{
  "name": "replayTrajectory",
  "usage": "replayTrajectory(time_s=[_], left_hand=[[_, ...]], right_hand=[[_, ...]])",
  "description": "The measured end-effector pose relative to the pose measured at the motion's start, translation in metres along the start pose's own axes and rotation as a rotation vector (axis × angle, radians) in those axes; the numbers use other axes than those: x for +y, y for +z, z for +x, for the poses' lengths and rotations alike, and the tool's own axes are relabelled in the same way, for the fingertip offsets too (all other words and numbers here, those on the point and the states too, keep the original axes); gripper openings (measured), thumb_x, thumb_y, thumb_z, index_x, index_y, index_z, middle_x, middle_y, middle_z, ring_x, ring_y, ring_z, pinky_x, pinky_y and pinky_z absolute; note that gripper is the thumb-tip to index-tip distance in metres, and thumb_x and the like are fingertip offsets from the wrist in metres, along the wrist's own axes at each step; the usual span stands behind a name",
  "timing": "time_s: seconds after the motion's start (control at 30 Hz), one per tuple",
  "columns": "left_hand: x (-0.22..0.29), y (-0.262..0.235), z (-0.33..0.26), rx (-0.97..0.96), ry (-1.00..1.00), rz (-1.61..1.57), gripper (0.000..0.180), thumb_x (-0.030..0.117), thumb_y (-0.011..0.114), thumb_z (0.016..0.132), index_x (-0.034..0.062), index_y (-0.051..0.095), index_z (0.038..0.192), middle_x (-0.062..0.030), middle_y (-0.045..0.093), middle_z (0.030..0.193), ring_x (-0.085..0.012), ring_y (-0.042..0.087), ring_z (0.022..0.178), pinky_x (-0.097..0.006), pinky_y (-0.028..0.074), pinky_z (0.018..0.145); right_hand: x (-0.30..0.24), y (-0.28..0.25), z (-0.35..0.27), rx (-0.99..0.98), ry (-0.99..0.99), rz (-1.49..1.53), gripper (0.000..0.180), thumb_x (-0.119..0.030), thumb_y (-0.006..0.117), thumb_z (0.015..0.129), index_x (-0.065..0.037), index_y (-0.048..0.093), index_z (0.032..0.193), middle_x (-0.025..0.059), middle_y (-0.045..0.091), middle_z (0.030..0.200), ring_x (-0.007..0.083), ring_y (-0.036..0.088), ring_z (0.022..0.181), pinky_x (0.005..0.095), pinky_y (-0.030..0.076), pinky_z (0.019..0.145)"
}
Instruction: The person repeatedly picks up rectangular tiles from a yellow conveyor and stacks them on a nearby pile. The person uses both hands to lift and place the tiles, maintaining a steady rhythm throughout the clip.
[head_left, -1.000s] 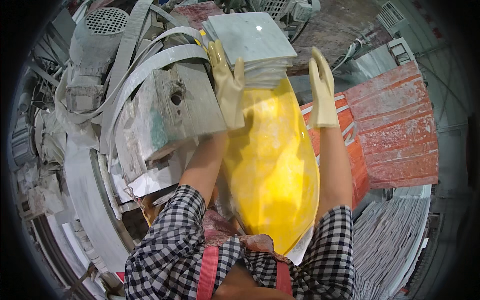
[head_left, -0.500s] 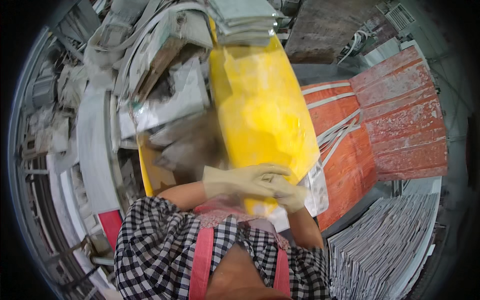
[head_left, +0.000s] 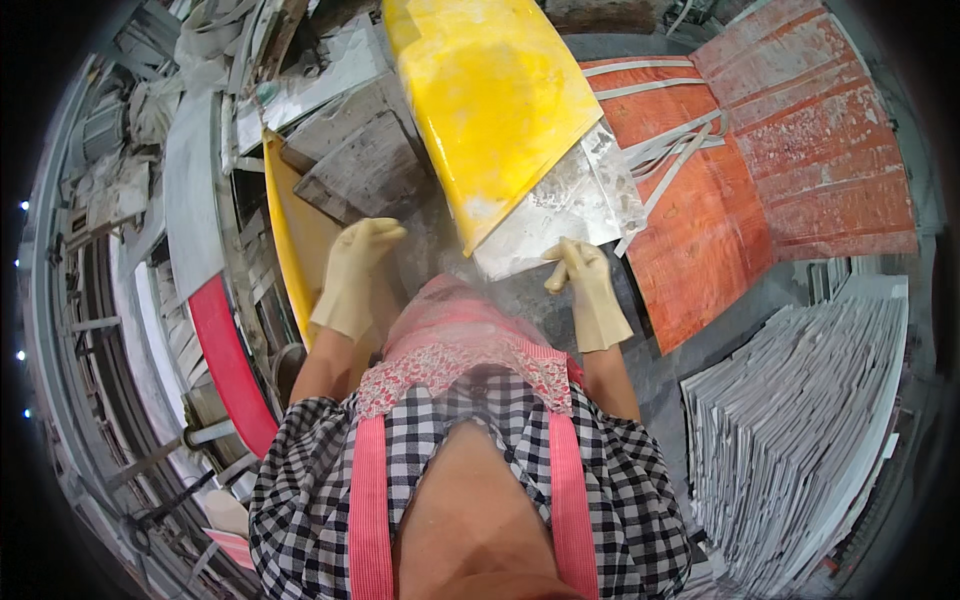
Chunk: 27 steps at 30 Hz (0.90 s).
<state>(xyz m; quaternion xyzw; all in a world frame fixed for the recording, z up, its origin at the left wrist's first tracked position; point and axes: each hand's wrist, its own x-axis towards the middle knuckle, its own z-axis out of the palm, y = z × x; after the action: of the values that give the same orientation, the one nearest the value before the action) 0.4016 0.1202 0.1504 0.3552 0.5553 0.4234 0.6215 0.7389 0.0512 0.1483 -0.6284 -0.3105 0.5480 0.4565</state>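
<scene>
My left hand (head_left: 358, 276), in a cream rubber glove, is raised beside a yellow panel (head_left: 287, 235). Its fingers lie together, stretched toward the right, with nothing visible in them. Across from it, my right hand (head_left: 588, 292), gloved alike, has its thumb and fingers apart at the near edge of a whitish, smeared sheet (head_left: 570, 210). I cannot tell whether a fingertip touches that edge. Over the sheet lies a large glossy yellow cover (head_left: 495, 95), its near corner pointing toward me. Between my hands hangs a dusty pink apron (head_left: 455, 325).
Right of the sheet lie orange-red boards (head_left: 690, 240) with loose pale straps (head_left: 675, 165). A tall stack of thin grey sheets (head_left: 790, 430) stands at the lower right. Dusty grey slabs (head_left: 365, 165) rest beyond my left hand. A grey and red rail (head_left: 225, 350) runs along the left.
My hands, previously crossed together over the yellow cover's near end, have separated to left and right. The view has shifted, so the cover now sits higher and the whitish sheet shows more.
</scene>
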Motion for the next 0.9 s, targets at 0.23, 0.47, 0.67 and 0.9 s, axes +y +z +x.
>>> replayTrajectory(time_s=[0.23, 0.47, 0.67, 0.9], left_hand=[[-0.017, -0.152, -0.032, 0.676, 0.265, 0.445, 0.034, 0.025, 0.060, 0.101, 0.0027, 0.067, 0.126, -0.0127, 0.069, 0.126, -0.0231, 0.063, 0.119, -0.034, 0.048, 0.102], [-0.074, -0.260, -0.067, 1.039, 0.257, 1.525, 0.061, 0.040, 0.057, 0.099, 0.0081, 0.047, 0.150, -0.0207, 0.052, 0.150, -0.0395, 0.046, 0.140, -0.052, 0.033, 0.117], [-0.105, -0.270, -0.060, 1.066, 0.125, 1.506, 0.062, 0.041, 0.051, 0.102, 0.0025, 0.045, 0.151, -0.0214, 0.046, 0.154, -0.0396, 0.044, 0.142, -0.053, 0.031, 0.118], [-0.090, -0.256, -0.061, 0.987, 0.072, 1.534, 0.063, 0.039, 0.054, 0.100, 0.0002, 0.046, 0.149, -0.0253, 0.049, 0.150, -0.0394, 0.045, 0.141, -0.050, 0.030, 0.119]], right_hand=[[-0.012, -0.009, -0.011, 0.209, -0.226, -0.118, 0.038, -0.036, 0.057, 0.105, -0.001, 0.070, 0.096, 0.0014, 0.058, 0.061, 0.0088, 0.054, 0.059, 0.0241, 0.040, 0.056], [-0.041, 0.041, 0.059, 0.030, -0.868, -0.813, 0.038, -0.023, 0.057, 0.101, -0.002, 0.064, 0.132, 0.0211, 0.065, 0.130, 0.0325, 0.060, 0.118, 0.0431, 0.045, 0.104], [0.005, 0.048, 0.106, 0.137, -0.936, -1.380, 0.048, -0.028, 0.055, 0.100, -0.006, 0.057, 0.142, 0.0231, 0.055, 0.146, 0.0412, 0.044, 0.140, 0.0521, 0.025, 0.121], [0.015, 0.040, 0.117, 0.142, -0.958, -1.309, 0.050, -0.032, 0.048, 0.103, -0.004, 0.055, 0.144, 0.0225, 0.050, 0.150, 0.0393, 0.041, 0.143, 0.0507, 0.021, 0.123]])
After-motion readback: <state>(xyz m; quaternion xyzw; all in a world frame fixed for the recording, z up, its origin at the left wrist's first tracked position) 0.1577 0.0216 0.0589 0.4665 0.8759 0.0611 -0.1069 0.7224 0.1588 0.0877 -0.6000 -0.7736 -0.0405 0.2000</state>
